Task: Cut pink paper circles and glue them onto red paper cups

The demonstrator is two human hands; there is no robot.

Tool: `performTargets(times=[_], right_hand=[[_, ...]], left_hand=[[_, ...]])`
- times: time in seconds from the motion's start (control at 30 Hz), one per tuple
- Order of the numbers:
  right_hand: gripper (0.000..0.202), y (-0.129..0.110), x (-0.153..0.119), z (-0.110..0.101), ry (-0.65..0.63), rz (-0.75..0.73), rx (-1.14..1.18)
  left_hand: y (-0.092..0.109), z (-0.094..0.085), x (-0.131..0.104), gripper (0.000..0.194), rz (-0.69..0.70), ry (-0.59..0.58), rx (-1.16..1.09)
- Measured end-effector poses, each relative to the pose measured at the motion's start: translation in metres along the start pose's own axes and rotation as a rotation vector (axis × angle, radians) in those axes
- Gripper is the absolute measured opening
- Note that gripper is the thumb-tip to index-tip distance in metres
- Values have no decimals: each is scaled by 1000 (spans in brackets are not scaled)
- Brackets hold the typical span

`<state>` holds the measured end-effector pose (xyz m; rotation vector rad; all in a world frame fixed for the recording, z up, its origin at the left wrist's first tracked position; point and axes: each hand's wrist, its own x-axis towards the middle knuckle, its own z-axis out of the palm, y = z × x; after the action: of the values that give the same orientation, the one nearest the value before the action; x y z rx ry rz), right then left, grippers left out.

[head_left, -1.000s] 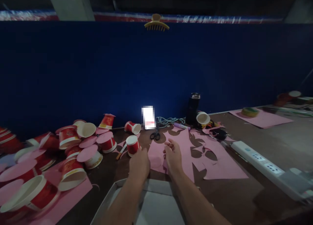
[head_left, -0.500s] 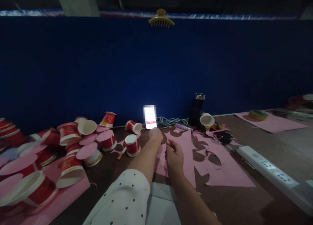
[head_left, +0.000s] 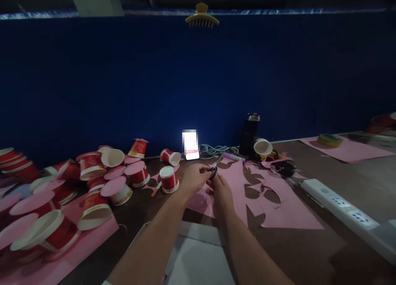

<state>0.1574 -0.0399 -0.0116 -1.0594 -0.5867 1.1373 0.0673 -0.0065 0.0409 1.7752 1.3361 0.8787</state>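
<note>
A pair of scissors [head_left: 213,172] with dark handles sits between my two hands, its blades pointing up and away. My left hand [head_left: 195,177] is closed on the handle from the left side. Against the same handle, my right hand [head_left: 222,190] curls its fingers from the right; its fingertips are partly hidden. Beneath both hands lies a pink paper sheet [head_left: 236,194] with pieces cut out. To the left stands a red paper cup [head_left: 169,180], its white bottom facing up. Behind the hands a lit phone [head_left: 192,155] leans upright.
Several red cups with pink paper discs [head_left: 114,187] crowd the left side. A dark flask [head_left: 249,132], a tipped cup [head_left: 262,147] and cables [head_left: 216,151] stand at the back. On the right are a power strip [head_left: 340,206] and a tape roll [head_left: 329,140]. A blue partition [head_left: 154,78] rises behind.
My left hand has come back from near the phone toward my right hand, and the scissors now show between them. The view has tilted slightly.
</note>
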Motion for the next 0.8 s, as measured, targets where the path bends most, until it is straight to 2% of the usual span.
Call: performTargets(times=[0.1,0.2,0.27,0.33,0.4,0.5,0.57,0.7,0.8], right_hand=[[45,-4,-4,1,-46,-8,-58],[48,-7,-7,2,-124,12,-43],[50,-9,-9,3,-130,6,-36],[52,-11,-10,5,-85,-17,-44],[51,-11,-11,7,-26,-55,-58],[46,-11,-13,9,38,-91,-83],[45,-11,-14,10,59,-76,-85],[45,-11,-17,12,67,-42,-85],[46,-11,-17,12,54,-43,-98]], left_hand=[[-2,-6,-14,26,77,78,133],[-2,-11,-25,26,168,84,311],[-5,-13,-30,26,198,104,354],[-13,-14,-33,27,160,186,363],[-24,-12,-34,28,66,265,484],[-37,-4,-35,29,-80,170,791],[-42,2,-34,38,-138,142,889],[-43,7,-29,52,-187,93,896],[-44,4,-19,56,-261,42,736]])
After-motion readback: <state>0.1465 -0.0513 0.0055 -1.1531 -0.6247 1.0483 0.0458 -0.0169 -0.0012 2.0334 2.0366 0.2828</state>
